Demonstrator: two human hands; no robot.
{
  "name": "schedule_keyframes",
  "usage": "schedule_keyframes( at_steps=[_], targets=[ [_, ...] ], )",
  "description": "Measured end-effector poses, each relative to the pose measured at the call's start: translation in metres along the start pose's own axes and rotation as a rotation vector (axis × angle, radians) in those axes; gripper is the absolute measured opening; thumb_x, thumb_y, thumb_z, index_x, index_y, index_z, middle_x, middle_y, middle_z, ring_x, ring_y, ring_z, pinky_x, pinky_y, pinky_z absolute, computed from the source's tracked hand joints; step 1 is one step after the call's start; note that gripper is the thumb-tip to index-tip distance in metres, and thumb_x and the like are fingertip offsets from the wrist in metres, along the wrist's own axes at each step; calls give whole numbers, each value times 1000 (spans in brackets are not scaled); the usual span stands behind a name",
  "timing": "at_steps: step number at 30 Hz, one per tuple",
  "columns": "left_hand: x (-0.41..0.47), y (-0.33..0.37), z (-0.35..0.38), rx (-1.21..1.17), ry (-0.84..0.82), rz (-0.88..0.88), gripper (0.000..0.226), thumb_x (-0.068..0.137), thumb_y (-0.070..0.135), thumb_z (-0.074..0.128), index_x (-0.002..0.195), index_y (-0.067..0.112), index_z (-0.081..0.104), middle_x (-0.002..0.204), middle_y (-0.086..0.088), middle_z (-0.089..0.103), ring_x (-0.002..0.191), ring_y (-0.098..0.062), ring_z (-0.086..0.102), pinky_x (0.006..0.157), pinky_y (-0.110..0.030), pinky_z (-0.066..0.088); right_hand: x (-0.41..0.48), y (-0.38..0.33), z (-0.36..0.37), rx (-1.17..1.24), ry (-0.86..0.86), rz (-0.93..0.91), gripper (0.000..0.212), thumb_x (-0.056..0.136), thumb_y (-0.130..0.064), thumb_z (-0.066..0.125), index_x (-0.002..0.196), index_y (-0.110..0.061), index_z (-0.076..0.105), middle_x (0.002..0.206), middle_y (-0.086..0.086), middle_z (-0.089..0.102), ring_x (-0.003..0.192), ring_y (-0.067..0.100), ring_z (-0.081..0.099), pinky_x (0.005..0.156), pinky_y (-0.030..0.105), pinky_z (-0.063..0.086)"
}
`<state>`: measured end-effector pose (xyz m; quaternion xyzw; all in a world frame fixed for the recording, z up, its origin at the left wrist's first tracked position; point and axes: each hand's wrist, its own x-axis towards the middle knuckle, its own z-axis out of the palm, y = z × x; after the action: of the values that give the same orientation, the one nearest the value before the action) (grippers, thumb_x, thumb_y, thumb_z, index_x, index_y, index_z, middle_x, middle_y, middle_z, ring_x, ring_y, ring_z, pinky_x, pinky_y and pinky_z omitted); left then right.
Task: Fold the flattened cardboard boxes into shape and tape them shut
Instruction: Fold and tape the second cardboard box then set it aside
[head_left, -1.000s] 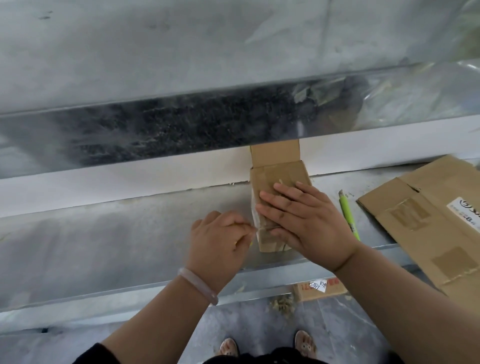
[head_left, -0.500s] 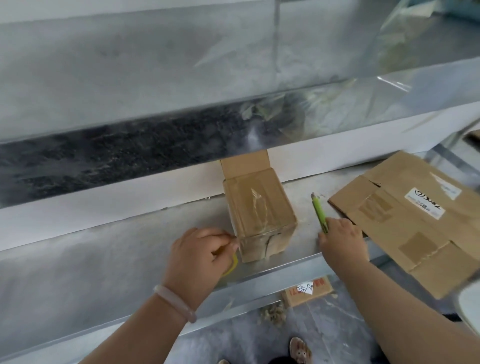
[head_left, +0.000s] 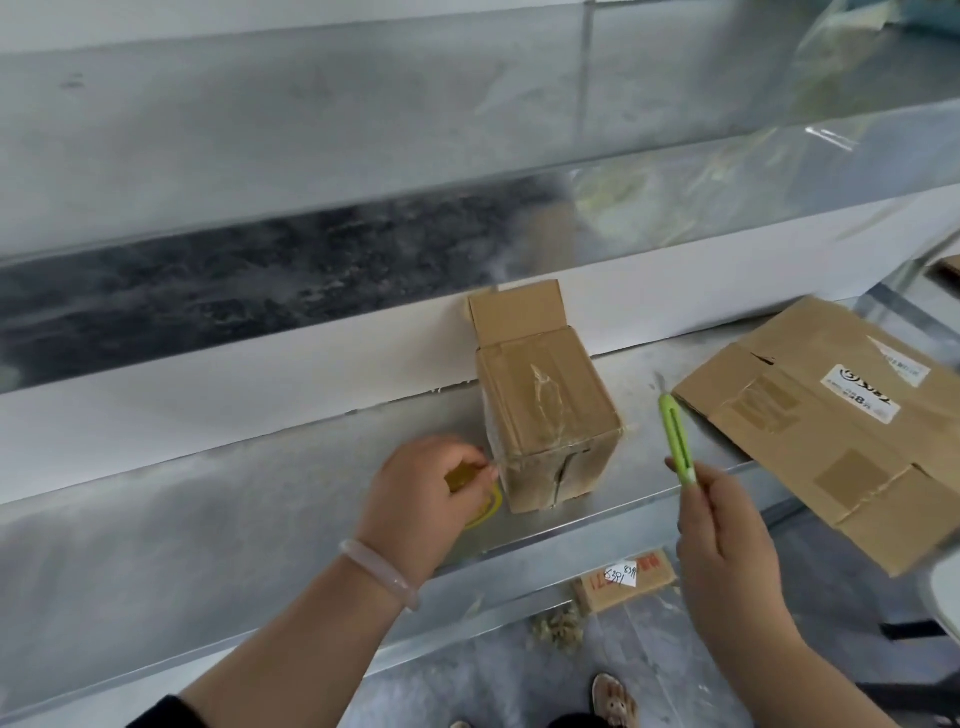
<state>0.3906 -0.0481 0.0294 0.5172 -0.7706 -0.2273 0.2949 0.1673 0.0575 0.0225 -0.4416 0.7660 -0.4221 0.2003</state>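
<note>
Left hand (head_left: 421, 499) curled round yellow tape roll (head_left: 488, 512), knuckles at lower left corner of small taped box (head_left: 545, 410). Box upright on metal tabletop (head_left: 260, 519), rear flap raised against wall. Right hand (head_left: 727, 561), right of box and apart from it, pinches green cutter (head_left: 675, 441), tip upward. Flattened cardboard (head_left: 831, 426) far right, overhanging tabletop edge.

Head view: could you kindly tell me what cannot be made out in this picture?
Tape roll: head view, mostly hidden under the left hand; only a yellow rim shows.
Cutter in the right hand: tip blurred, blade state unclear.
Label on the flattened cardboard: print too small to read.
That cardboard's right side: cut off by the frame edge.
</note>
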Motion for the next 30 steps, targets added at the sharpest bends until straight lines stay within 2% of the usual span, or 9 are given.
schedule_keyframes(
  at_steps=[4,8,10,12,15,18,22,27,30],
  targets=[
    [2,0,0,-31,19,33,8,77,20,80,82,15,76,88,6,70,92,-3,53,79,6,28,-41,-30,12,-223,-284,-216,17,97,-30,50,113,-37,48,94,-25,47,83,-10,50,66,13,39],
    [1,1,1,-51,10,52,5,78,19,79,82,17,76,86,9,68,91,-3,54,78,4,31,-48,-38,26,-325,-399,-270,47,101,-31,43,142,-48,29,89,-21,43,69,5,47,58,20,38],
    [1,1,1,-54,26,69,6,76,17,79,81,16,76,85,8,68,91,-3,54,79,5,30,-47,-38,32,-371,-417,-346,60,100,-25,44,148,-53,20,90,-17,48,59,10,44,51,20,35],
    [1,2,2,-63,36,74,5,75,16,78,80,16,76,85,9,67,90,-3,55,79,5,31,-48,-38,35,-411,-423,-372,65,92,-24,48,148,-46,24,83,-12,52,49,10,36,44,20,30],
    [0,3,2,-85,35,72,9,74,24,71,79,18,75,84,17,60,90,-2,55,78,3,33,-48,-40,38,-450,-366,-369,73,82,-21,53,149,-38,29,71,-13,38,39,8,21,37,15,16],
    [0,4,4,-72,34,71,5,75,21,74,78,17,74,84,13,63,87,-3,55,76,2,34,-47,-45,42,-496,-347,-355,80,85,-18,51,152,-45,18,69,-13,29,40,10,21,36,17,16],
    [3,3,3,-78,53,55,5,74,15,76,73,18,71,82,8,63,83,-3,53,71,-1,35,-46,-45,41,-502,-368,-333,80,100,-23,41,133,-61,-21,80,-10,31,57,14,38,49,25,32],
    [5,5,4,-78,61,64,7,73,13,75,70,16,69,81,6,62,82,-5,53,70,-5,37,-42,-56,41,-616,-427,-267,82,102,-23,35,127,-57,-36,94,-9,32,58,12,35,47,23,28],
    [11,4,2,-37,46,51,6,74,13,75,70,15,71,81,5,63,83,-4,52,70,-2,34,-42,-50,38,-622,-460,-252,86,102,-21,36,123,-58,-39,96,-8,34,65,14,44,54,24,38]
  ],
)
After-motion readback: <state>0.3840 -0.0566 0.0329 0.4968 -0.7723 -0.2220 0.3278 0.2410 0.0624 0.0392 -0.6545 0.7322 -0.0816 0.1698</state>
